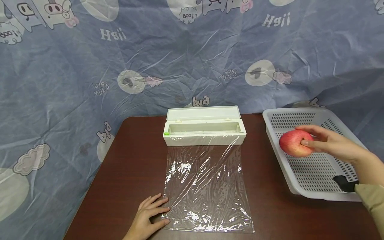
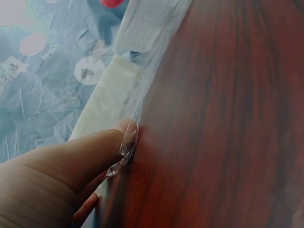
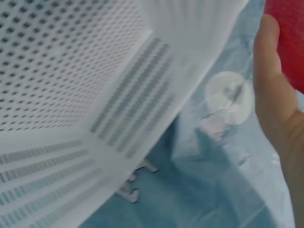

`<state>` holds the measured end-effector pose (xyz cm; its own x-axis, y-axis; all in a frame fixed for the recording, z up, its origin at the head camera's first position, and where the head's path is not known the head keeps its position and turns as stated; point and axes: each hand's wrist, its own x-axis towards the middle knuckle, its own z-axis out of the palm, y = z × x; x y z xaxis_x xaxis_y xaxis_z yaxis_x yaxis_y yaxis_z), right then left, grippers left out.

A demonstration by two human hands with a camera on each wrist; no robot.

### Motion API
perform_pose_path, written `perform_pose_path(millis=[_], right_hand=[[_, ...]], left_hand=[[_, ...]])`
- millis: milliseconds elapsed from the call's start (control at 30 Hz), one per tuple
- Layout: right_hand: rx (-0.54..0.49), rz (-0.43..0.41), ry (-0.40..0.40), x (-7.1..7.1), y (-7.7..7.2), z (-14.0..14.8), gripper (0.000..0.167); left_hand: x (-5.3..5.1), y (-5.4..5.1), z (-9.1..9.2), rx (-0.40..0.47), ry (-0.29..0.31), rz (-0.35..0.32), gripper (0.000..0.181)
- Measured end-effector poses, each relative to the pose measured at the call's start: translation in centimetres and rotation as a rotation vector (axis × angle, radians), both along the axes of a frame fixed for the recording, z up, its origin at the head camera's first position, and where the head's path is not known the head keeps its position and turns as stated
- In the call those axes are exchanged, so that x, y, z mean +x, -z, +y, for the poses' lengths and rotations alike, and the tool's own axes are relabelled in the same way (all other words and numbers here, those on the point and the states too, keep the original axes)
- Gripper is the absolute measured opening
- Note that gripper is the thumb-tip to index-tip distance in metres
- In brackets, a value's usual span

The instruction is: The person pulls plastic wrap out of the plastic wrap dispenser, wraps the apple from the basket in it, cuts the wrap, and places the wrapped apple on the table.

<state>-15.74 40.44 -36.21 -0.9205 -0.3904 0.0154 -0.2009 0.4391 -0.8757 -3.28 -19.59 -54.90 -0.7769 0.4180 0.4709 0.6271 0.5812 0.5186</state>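
A red apple (image 1: 294, 143) is held in my right hand (image 1: 333, 143), above the left part of a white perforated basket (image 1: 295, 181). In the right wrist view the apple (image 3: 292, 42) shows only in part, at the top right corner. My left hand (image 1: 148, 215) lies with spread fingers at the left edge of a sheet of clear plastic wrap (image 1: 207, 190). The left wrist view shows the thumb (image 2: 90, 152) against the film's crumpled edge. That sheet runs toward me from a white wrap dispenser box (image 1: 205, 141), whose lid (image 1: 204, 113) stands raised.
A small black object (image 1: 345, 184) is at the basket's near right corner, partly behind the right forearm. Beneath everything is a dark red-brown wooden table (image 1: 129, 166). A printed blue cloth (image 1: 180, 50) hangs behind the table and down its left side.
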Motion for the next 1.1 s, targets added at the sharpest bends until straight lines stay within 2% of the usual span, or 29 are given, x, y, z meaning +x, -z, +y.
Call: perform_pose_path(millis=[167,400,567,800,1033,1100], right_hand=[[-0.007,0.022,-0.009,0.6,-1.2,-2.2,0.049],[-0.163,0.032,-0.093,1.0,-1.6,-4.9,0.051],[-0.244,0.02,-0.124,1.5,-1.8,-7.0,0.053],[-0.136,0.076,-0.076,3.2,-2.3,-10.7,0.05],[-0.094,0.103,-0.055,5.0,-2.7,-14.3,0.047],[-0.083,0.096,-0.039,5.5,-2.7,-15.2,0.046]], left_hand=[[0.0,0.1,0.0,-0.006,-0.002,-0.005,0.032],[-0.1,0.2,-0.1,-0.002,0.018,0.065,0.032],[-0.1,0.2,0.0,0.005,0.019,0.072,0.032],[-0.2,0.4,0.0,-0.007,0.014,0.077,0.031],[0.0,0.2,-0.1,-0.024,-0.015,-0.009,0.032],[0.0,0.1,-0.1,-0.026,-0.016,-0.012,0.033]])
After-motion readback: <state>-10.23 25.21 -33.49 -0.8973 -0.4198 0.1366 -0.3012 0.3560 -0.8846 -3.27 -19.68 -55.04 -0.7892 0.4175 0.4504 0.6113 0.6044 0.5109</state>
